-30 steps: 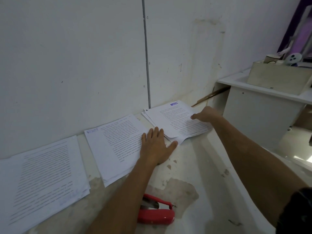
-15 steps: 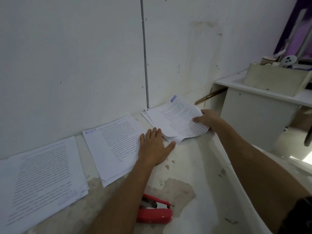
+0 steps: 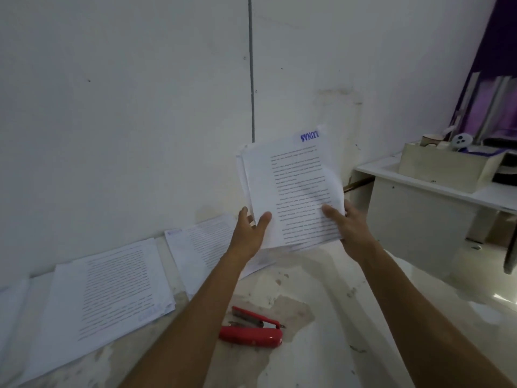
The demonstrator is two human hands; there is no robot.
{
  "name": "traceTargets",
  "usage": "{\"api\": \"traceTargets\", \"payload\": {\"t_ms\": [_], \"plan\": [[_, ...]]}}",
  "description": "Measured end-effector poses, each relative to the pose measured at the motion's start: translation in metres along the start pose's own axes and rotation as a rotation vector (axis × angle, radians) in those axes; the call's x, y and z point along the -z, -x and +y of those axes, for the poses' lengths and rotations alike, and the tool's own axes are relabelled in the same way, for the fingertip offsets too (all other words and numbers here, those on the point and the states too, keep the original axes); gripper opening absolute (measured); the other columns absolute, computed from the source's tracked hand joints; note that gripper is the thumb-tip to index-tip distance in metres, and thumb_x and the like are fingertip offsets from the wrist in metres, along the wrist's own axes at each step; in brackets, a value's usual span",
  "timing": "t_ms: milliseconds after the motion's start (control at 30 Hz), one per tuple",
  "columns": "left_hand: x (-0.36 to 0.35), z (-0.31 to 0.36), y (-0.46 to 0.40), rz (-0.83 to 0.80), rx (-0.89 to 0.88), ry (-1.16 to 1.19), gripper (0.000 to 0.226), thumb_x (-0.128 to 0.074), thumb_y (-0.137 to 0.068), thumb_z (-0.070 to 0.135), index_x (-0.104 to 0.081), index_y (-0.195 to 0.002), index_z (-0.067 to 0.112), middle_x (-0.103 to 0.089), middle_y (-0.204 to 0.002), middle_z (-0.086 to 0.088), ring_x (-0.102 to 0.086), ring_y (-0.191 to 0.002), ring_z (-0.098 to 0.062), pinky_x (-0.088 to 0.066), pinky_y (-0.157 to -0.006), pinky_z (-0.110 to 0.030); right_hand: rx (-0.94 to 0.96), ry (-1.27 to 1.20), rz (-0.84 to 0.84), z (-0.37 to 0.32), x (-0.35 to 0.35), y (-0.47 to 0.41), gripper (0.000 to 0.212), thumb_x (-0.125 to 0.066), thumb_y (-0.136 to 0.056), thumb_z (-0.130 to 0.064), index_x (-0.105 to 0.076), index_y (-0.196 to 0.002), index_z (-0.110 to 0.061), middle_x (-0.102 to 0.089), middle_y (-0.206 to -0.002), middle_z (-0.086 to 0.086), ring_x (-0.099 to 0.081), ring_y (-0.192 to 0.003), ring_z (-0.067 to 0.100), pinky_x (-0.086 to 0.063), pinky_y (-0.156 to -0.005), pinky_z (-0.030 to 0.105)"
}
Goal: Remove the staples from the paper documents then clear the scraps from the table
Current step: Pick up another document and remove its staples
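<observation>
Stapled document (image 3: 293, 189), the sheaf with the blue "LUNAS" stamp at its far corner, is now lifted off the worktop (image 3: 316, 278) and held upright in the air in front of the white wall (image 3: 126, 107); half a second ago it lay on the surface beside the wall with only the right hand on its edge, and the left hand was pressed flat on the neighbouring sheaf. Both hands have since risen to it. The left hand (image 3: 250, 233) grips the lower left edge, thumb on the printed face and fingers behind the pages, with the forearm reaching up from the bottom of the view. The right hand (image 3: 345, 225) grips the lower right edge, thumb laid across the text lines and fingers hidden behind the paper. The pages fan slightly at the left side, and the top corner bends back a little. On the worktop, the middle document (image 3: 201, 247) that the left hand had been pressing lies uncovered near the wall, partly hidden by the left forearm, and a further document (image 3: 109, 292) lies to its left in the same place as before. The red stapler (image 3: 251, 330) rests open on the stained surface between the two forearms, its position unchanged. To the right stands a white side table (image 3: 425, 208) carrying a beige box (image 3: 442, 168), well apart from the held sheaf.
</observation>
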State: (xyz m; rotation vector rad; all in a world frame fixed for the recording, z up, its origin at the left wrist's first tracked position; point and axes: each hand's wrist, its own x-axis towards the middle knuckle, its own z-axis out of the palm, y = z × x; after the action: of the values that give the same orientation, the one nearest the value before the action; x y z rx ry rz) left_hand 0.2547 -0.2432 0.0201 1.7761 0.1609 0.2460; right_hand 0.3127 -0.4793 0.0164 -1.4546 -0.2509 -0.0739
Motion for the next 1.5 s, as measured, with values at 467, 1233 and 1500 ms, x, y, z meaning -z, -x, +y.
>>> {"api": "traceTargets", "payload": {"t_ms": [467, 1233, 1500], "plan": [[0.129, 0.063, 0.115, 0.380, -0.284, 0.062, 0.028, -0.052, -0.099, 0.033, -0.054, -0.124, 0.022, -0.062, -0.113, 0.004, -0.060, -0.100, -0.015, -0.048, -0.080, -0.026, -0.023, -0.026, -0.312, -0.041, -0.100, 0.119, 0.044, -0.074, -0.084, -0.036, -0.062, -0.125, -0.024, -0.070, -0.120, 0.003, -0.067, -0.109, 0.027, -0.056, -0.093, 0.048], [0.209, -0.014, 0.266, 0.633, -0.274, 0.008, 0.023, -0.053, -0.097, 0.031, -0.047, -0.119, 0.034, -0.055, -0.104, 0.027, -0.056, -0.093, 0.004, -0.046, -0.065, -0.004, 0.057, 0.101, -0.415, -0.038, -0.225, 0.211, 0.017, -0.054, -0.100, -0.033, -0.051, -0.115, -0.028, -0.067, -0.117, -0.006, -0.070, -0.094, 0.014, -0.054, -0.064, 0.021], [0.202, -0.029, 0.274, 0.626, -0.209, -0.017, 0.037, -0.043, -0.100, 0.038, -0.038, -0.136, 0.034, -0.051, -0.113, 0.024, -0.050, -0.098, 0.001, -0.043, -0.074, -0.006, 0.043, 0.153, -0.430, -0.027, -0.227, 0.213, 0.014, -0.044, -0.102, -0.040, -0.052, -0.114, -0.039, -0.063, -0.116, -0.014, -0.064, -0.101, 0.015, -0.050, -0.069, 0.026]]}}
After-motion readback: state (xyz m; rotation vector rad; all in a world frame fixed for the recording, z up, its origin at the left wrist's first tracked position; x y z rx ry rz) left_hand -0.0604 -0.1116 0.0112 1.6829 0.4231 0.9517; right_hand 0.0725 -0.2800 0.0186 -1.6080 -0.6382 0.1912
